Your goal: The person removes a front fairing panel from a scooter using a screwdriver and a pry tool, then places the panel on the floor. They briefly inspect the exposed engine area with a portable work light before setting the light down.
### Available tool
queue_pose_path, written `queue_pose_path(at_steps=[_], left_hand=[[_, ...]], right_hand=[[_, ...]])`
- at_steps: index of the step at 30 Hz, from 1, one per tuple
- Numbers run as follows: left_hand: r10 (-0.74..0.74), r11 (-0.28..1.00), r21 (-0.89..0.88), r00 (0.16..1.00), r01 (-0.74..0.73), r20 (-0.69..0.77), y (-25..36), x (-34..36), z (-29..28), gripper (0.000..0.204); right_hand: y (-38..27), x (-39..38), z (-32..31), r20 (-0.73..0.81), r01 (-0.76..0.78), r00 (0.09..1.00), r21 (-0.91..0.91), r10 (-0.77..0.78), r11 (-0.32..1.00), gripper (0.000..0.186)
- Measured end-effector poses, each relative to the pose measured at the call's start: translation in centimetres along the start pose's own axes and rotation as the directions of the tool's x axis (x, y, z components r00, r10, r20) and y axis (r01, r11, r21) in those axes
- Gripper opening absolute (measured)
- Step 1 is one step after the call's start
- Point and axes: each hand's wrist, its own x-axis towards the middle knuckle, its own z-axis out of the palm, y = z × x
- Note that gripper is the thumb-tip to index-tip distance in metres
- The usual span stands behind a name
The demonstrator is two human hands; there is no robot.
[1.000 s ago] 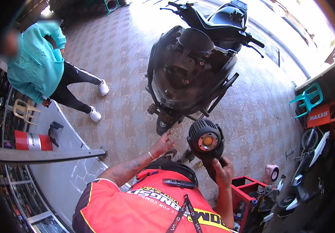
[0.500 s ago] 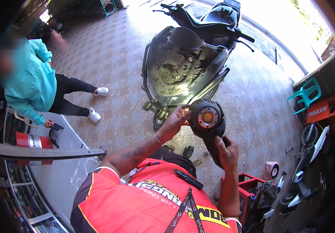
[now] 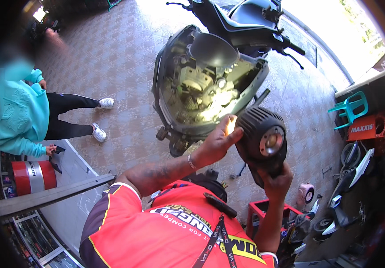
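Note:
In both hands I hold a black handheld lamp [image 3: 257,127] with a ribbed body and a silver ring round its centre. My left hand [image 3: 217,140] grips its left side, thumb and fingertips at the edge, and the fingertips glow in bright light. Lower down, my right hand [image 3: 275,181] is closed round the lamp's lower part. Just beyond is the front section [image 3: 197,82] of a dark scooter, its inner parts showing. A bright patch of light falls inside it. The scooter's handlebar [image 3: 264,33] stands behind, with levers on it.
At left, a person in a turquoise hoodie [image 3: 20,109] holds a dark piece over a counter [image 3: 74,156]. A red drum [image 3: 34,176] stands nearby, by a metal rail [image 3: 58,190]. At right are a green stool [image 3: 351,107], a red tool cart [image 3: 257,214] and motorbike parts.
The lamp has moved right and turned, showing more of its ribbed side. My hands moved with it. The scooter front appears larger and its inside more brightly lit.

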Motion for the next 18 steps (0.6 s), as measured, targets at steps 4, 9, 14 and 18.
queue_pose_path(at_steps=[4, 9, 14, 18], left_hand=[[0.042, 0.996, 0.073, 0.997, -0.047, 0.063, 0.7, 4.0, -2.4, 0.055], [-0.027, 0.963, 0.27, 0.997, 0.007, 0.071, 0.4, 7.2, -4.8, 0.063], [-0.134, 0.975, 0.197, 0.983, 0.108, 0.126, 0.3, 9.1, -5.9, 0.081], [-0.191, 0.96, 0.228, 0.974, 0.16, 0.124, 0.8, 9.8, -6.2, 0.071]], right_hand=[[1.6, 3.6, 2.1, -0.031, -0.05, 0.998, 0.083, 0.052, 0.995, 0.048], [2.1, 5.8, 4.0, -0.026, -0.124, 0.991, 0.214, 0.132, 0.969, 0.05], [1.3, 8.1, 4.6, -0.013, -0.089, 0.995, 0.256, 0.096, 0.963, 0.048], [0.8, 8.6, 5.3, -0.051, -0.045, 0.997, 0.305, 0.063, 0.951, 0.046]])
